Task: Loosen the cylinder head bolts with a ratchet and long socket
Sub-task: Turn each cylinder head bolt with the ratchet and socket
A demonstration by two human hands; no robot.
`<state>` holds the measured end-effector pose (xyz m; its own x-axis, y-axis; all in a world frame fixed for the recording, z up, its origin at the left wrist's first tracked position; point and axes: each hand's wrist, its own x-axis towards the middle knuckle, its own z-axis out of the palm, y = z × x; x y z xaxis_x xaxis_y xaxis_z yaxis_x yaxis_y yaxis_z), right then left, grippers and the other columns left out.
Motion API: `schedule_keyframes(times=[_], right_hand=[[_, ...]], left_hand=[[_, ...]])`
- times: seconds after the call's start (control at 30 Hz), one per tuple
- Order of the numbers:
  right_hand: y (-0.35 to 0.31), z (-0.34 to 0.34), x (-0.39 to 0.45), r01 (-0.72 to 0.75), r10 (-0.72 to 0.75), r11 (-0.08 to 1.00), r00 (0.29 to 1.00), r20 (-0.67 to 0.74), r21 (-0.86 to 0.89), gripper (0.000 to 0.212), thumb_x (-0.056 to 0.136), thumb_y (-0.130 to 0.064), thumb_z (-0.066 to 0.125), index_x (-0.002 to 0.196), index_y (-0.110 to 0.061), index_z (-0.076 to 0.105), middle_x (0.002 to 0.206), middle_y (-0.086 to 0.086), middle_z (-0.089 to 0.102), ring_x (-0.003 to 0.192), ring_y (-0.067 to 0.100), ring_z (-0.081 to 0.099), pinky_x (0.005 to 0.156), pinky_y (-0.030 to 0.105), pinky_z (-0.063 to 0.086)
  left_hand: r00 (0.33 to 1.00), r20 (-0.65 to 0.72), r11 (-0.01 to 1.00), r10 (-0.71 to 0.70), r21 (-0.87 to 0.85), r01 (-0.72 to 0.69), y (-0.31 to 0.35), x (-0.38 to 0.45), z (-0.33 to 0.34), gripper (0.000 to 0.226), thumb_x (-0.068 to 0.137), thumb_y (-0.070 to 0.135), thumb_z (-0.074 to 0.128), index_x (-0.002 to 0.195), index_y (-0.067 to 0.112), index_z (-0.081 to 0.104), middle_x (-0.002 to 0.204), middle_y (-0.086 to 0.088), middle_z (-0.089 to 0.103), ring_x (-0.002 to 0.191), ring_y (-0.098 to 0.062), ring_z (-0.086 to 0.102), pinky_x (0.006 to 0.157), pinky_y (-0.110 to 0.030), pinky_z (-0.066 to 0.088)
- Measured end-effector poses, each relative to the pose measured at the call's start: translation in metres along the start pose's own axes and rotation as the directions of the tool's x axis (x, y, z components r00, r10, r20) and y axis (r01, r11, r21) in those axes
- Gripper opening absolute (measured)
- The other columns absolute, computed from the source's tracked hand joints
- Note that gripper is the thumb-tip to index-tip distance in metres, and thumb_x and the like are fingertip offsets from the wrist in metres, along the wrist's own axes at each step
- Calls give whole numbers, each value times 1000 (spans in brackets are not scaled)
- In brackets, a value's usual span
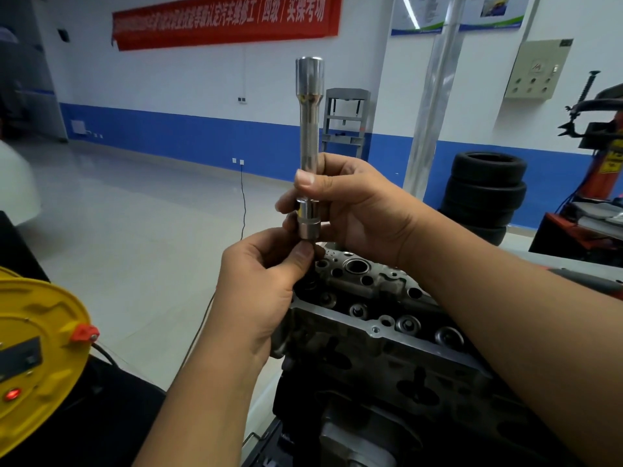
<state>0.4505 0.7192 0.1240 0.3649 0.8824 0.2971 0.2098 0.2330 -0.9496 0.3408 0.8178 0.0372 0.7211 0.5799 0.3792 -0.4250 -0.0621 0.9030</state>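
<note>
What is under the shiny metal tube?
The left hand pinches something small and dark just below the metal tube, and the engine sits underneath. Fingers cover that small piece.

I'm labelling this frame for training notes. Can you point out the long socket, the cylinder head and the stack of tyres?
long socket point(309, 136): head view, on the slim middle shaft.
cylinder head point(377, 318): head view, on its top face.
stack of tyres point(485, 193): head view, on a middle tyre's sidewall.

Head-worn view, forward-down, close
</note>
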Motion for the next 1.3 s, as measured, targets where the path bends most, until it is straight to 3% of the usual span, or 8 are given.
schedule_keyframes(times=[0.17, 0.27, 0.33, 0.57, 0.73, 0.97, 1.17, 1.3], right_hand=[[0, 1, 0, -8, 8, 1000, 1000, -7, -24, 11, 88, -24, 71, 89, -15, 65, 88, 8, 73, 78, 26, 70, 73, 34, 58], [0, 1, 0, 0, -1, 999, 1000, -31, -33, 12, 86, -24, 73, 85, -16, 64, 83, 8, 72, 76, 26, 70, 67, 33, 58], [0, 1, -1, 1, -2, 1000, 999, -37, -30, 15, 86, -24, 73, 86, -15, 61, 83, 8, 72, 75, 27, 71, 67, 34, 58], [0, 2, 0, -31, 31, 998, 1000, -7, -45, 17, 89, -27, 70, 92, -12, 63, 91, 10, 74, 81, 27, 71, 79, 40, 57], [1, 1, -1, -22, 21, 999, 1000, -12, -36, 11, 89, -24, 71, 87, -16, 64, 89, 9, 73, 79, 27, 71, 71, 37, 58], [0, 3, 0, -17, 18, 999, 1000, 13, -50, 10, 86, -22, 72, 87, -16, 63, 85, 8, 71, 79, 28, 69, 75, 38, 57], [0, 1, -1, -23, 22, 999, 1000, -9, -49, 12, 84, -22, 73, 87, -15, 64, 84, 8, 71, 77, 27, 70, 71, 36, 58], [1, 3, 0, -21, 21, 999, 1000, 3, -44, 9, 86, -23, 73, 83, -17, 67, 87, 10, 73, 80, 29, 71, 73, 38, 59]], left_hand=[[999, -48, 1000, 24, -12, -25, -1, 0, 1, 26, 65, 32, 82, 90, 25, 80, 92, 4, 82, 90, -13, 78, 86, -31, 57], [999, 44, 1000, -8, -15, 9, 2, 0, 1, 8, 88, 23, 76, 92, 24, 83, 95, 3, 82, 93, -11, 78, 83, -26, 55], [997, 80, 1000, -18, 23, 16, 1, -1, 0, 26, 100, 15, 67, 87, 29, 85, 94, 2, 82, 92, -11, 78, 84, -28, 53], [997, -76, 1000, 0, 12, 1, -2, 0, 2, 17, 78, 11, 86, 89, 21, 78, 87, 3, 81, 85, -12, 78, 83, -30, 56], [996, 74, 999, -43, 0, 43, 3, -1, 0, 17, 95, 11, 71, 93, 24, 81, 94, 3, 82, 92, -10, 78, 82, -25, 57], [996, -86, 999, -20, 27, 22, -1, -2, 2, 19, 76, 13, 90, 90, 21, 80, 87, 4, 81, 84, -13, 79, 87, -38, 57], [996, 69, 998, -57, 41, 54, 3, -1, 1, 25, 94, 8, 72, 87, 29, 86, 93, 2, 82, 92, -17, 79, 92, -39, 55], [999, -31, 997, -16, 81, 18, 2, -2, 2, 20, 86, 8, 82, 79, 26, 80, 85, 5, 81, 83, -11, 78, 84, -35, 57]])
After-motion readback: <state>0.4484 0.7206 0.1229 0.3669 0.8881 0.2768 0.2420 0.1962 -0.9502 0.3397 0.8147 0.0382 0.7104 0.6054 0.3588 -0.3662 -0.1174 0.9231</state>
